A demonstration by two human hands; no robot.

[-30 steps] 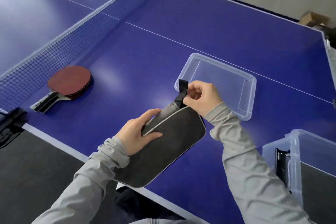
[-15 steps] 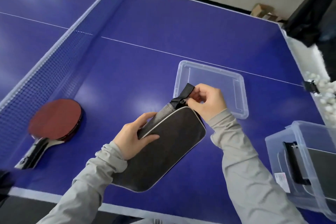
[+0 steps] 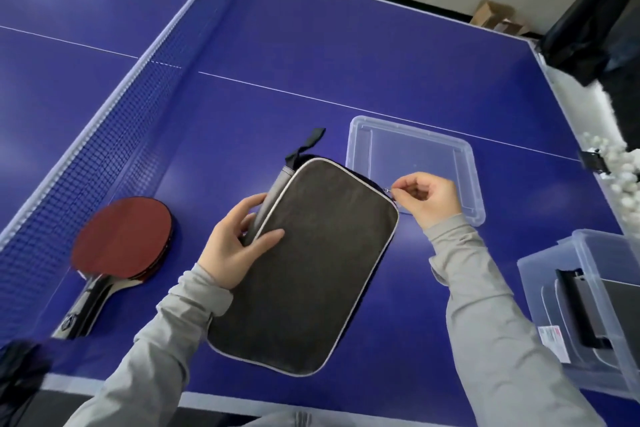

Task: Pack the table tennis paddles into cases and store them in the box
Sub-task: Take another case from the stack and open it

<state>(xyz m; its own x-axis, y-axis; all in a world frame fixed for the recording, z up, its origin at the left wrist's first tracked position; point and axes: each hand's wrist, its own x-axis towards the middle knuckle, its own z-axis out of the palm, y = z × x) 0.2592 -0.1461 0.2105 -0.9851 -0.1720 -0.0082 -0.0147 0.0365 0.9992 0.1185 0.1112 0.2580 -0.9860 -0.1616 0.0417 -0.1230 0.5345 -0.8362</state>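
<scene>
A dark grey paddle case (image 3: 318,263) with a light piped edge lies flat on the blue table in front of me. My left hand (image 3: 239,243) grips its left side, thumb on top. My right hand (image 3: 427,199) pinches the small zipper pull at the case's upper right corner. The case's black loop strap (image 3: 308,146) sticks out at its far end. A red paddle (image 3: 121,239) lies to the left beside the net, handle pointing toward me. A clear plastic box (image 3: 588,308) at the right edge holds another dark case.
The clear box lid (image 3: 415,163) lies upside down behind the case. The net (image 3: 104,135) runs along the left. White balls (image 3: 616,166) sit in a catcher past the table's right edge. The table's near edge (image 3: 207,399) is close to my arms.
My right hand has moved from the loop strap end along the case's edge to its right corner, pinching the zipper pull. The case now lies flatter. The camera view shifted.
</scene>
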